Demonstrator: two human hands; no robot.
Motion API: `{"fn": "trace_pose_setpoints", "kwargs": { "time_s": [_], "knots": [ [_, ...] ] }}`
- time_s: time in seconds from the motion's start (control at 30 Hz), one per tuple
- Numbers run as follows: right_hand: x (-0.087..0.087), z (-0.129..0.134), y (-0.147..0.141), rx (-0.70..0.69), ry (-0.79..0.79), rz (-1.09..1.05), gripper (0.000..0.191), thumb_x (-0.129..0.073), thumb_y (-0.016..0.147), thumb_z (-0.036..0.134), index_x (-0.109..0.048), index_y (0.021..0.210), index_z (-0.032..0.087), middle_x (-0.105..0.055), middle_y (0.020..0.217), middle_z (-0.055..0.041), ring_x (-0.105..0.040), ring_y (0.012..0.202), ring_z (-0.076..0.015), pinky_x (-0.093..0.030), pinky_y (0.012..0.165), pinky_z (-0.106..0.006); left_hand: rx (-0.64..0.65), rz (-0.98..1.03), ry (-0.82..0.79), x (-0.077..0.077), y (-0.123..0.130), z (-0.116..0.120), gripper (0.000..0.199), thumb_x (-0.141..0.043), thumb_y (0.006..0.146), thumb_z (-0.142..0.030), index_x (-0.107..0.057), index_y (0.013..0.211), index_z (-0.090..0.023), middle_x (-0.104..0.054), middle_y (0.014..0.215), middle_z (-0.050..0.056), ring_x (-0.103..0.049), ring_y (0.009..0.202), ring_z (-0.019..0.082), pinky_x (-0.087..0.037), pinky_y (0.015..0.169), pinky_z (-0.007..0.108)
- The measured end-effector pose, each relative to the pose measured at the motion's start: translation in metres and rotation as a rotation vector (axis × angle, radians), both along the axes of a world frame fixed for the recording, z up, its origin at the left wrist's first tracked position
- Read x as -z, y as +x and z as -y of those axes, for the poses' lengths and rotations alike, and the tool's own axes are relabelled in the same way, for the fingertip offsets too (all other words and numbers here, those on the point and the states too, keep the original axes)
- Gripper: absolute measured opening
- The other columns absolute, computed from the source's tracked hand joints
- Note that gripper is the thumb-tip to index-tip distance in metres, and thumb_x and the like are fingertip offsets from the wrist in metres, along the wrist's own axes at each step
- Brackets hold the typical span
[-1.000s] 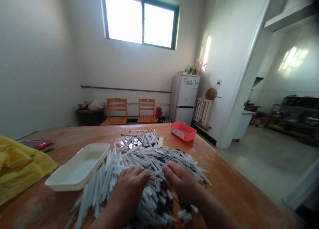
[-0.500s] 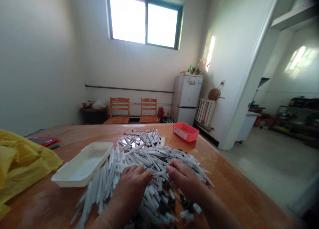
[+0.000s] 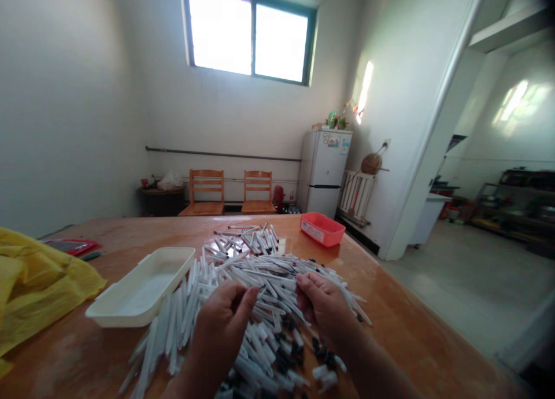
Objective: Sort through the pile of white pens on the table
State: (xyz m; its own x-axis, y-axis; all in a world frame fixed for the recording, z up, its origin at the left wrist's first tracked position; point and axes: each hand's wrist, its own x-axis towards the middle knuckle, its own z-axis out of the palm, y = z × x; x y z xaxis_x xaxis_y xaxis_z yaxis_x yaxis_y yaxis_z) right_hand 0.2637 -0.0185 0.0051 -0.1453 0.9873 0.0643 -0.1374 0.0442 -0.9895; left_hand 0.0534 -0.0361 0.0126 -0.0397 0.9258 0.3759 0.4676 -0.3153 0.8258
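Observation:
My left hand [image 3: 225, 315] is over the left side of a heap of white pen barrels [image 3: 269, 272], thumb and fingers pinched together. A thin dark tip shows beside its thumb; whether it is held or lies behind I cannot tell. Just to the right, my right hand [image 3: 321, 300] is closed with its fingers curled in, and whatever it grips is hidden. The two hands are apart. Below and between them lie short clear pen caps [image 3: 262, 344] and small black pieces [image 3: 286, 361]. Several thin black refills [image 3: 284, 266] lie across the heap.
To the left stands a cream plastic tray [image 3: 143, 289], with a yellow plastic bag [image 3: 39, 289] beyond it. A red plastic basket [image 3: 323, 228] sits at the table's far right. More dark-tipped pens [image 3: 260, 240] lie at the back of the brown table [image 3: 416, 324].
My left hand has turned so its thumb side faces up, and its fingers have drawn into a pinch. My right hand has shifted slightly right, widening the gap between the hands.

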Motion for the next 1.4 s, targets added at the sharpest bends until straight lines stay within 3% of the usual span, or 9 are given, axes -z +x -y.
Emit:
{"fn": "trace_pose_setpoints", "kwargs": {
  "time_s": [0.13,0.2,0.3,0.5,0.67,0.9,1.17,1.3,1.4],
  "knots": [
    [0.002,0.007,-0.011,-0.13,-0.057,-0.053,0.041,-0.057,0.092,0.057,-0.049,0.078,0.019,-0.051,0.057,0.0054,-0.035,0.043,-0.0063,-0.02,0.042,-0.02,0.273,0.66,-0.399,0.001,0.014,0.002,0.039,-0.071,0.081,-0.047,-0.069,0.107,-0.018,-0.069,0.085,0.003,-0.059,0.066,0.013,-0.046,0.064,0.026],
    [0.003,0.011,-0.014,-0.168,-0.04,-0.038,0.039,-0.061,0.09,0.055,-0.05,0.079,0.019,-0.054,0.06,0.0046,-0.038,0.045,-0.0063,-0.024,0.044,-0.02,0.286,0.887,-0.446,0.003,0.018,0.001,0.039,-0.076,0.078,-0.042,-0.069,0.109,-0.018,-0.07,0.085,0.004,-0.061,0.069,0.012,-0.049,0.068,0.026],
    [0.004,0.013,-0.017,-0.187,0.01,-0.055,0.035,-0.072,0.084,0.048,-0.052,0.085,0.018,-0.055,0.065,0.0052,-0.045,0.051,-0.007,-0.032,0.049,-0.019,0.249,1.009,-0.447,0.004,0.017,-0.001,0.032,-0.079,0.077,-0.038,-0.071,0.097,-0.015,-0.069,0.078,0.004,-0.064,0.071,0.013,-0.051,0.069,0.025],
    [0.011,0.009,-0.019,-0.2,-0.06,-0.075,0.041,-0.058,0.091,0.058,-0.053,0.09,0.018,-0.064,0.073,-0.0002,-0.05,0.047,-0.0072,-0.03,0.042,-0.018,0.194,1.05,-0.462,0.005,0.012,-0.005,0.028,-0.082,0.074,-0.033,-0.07,0.091,-0.015,-0.07,0.077,0.003,-0.068,0.071,0.013,-0.055,0.07,0.023],
    [0.013,0.006,-0.02,-0.182,-0.05,-0.002,0.035,-0.068,0.085,0.049,-0.054,0.091,0.018,-0.063,0.072,0.0017,-0.051,0.048,-0.0073,-0.033,0.044,-0.018,0.154,1.042,-0.469,0.008,0.013,-0.007,0.027,-0.081,0.075,-0.033,-0.069,0.091,-0.015,-0.07,0.078,0.004,-0.068,0.071,0.013,-0.056,0.069,0.023],
    [0.013,0.004,-0.017,-0.115,0.042,0.222,0.028,-0.062,0.087,0.044,-0.059,0.088,0.017,-0.057,0.064,0.0039,-0.047,0.048,-0.0085,-0.035,0.047,-0.02,0.147,1.0,-0.477,0.011,0.01,-0.01,0.029,-0.081,0.075,-0.035,-0.068,0.091,-0.015,-0.071,0.079,0.004,-0.068,0.073,0.014,-0.056,0.07,0.025],
    [0.002,-0.007,0.013,0.106,0.276,0.658,0.017,-0.056,0.088,0.029,-0.062,0.078,0.018,-0.06,0.069,0.0006,-0.054,0.067,-0.0153,-0.039,0.062,-0.026,-0.153,1.042,-0.22,-0.001,-0.032,-0.026,0.022,-0.077,0.074,-0.028,-0.069,0.092,-0.017,-0.07,0.083,0.0,-0.065,0.068,0.01,-0.051,0.061,0.02],
    [0.007,-0.012,0.017,0.178,0.303,0.783,0.015,-0.055,0.088,0.029,-0.065,0.084,0.018,-0.061,0.068,0.0002,-0.054,0.065,-0.0165,-0.036,0.061,-0.027,-0.195,0.984,-0.187,0.0,-0.038,-0.029,0.025,-0.076,0.075,-0.032,-0.069,0.095,-0.018,-0.07,0.084,0.0,-0.065,0.072,0.011,-0.051,0.064,0.021],
    [0.012,-0.014,0.016,0.199,0.294,0.797,0.018,-0.056,0.089,0.032,-0.066,0.095,0.019,-0.06,0.066,0.0013,-0.053,0.061,-0.0164,-0.034,0.058,-0.027,-0.207,0.813,-0.128,0.005,-0.038,-0.031,0.031,-0.074,0.077,-0.042,-0.069,0.098,-0.02,-0.071,0.089,0.002,-0.067,0.076,0.014,-0.052,0.066,0.024]
  ]
}}
